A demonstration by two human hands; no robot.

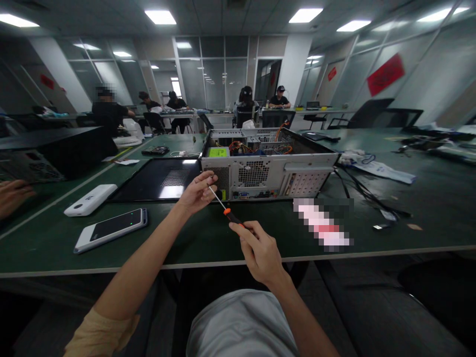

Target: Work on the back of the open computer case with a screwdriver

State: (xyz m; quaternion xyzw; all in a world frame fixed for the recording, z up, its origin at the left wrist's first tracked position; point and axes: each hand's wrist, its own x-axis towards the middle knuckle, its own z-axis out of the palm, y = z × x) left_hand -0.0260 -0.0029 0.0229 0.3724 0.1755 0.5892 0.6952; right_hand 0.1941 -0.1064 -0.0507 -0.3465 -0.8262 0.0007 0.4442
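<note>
Near the worktop's front edge, the right hand [260, 250] grips the screwdriver [227, 212] handle while the left hand [197, 192] pinches its tip beside the computer case [267, 166]; a slip could prick fingers.

one screwdriver [227, 209], two phones [111, 229], one computer case [267, 166]
</note>
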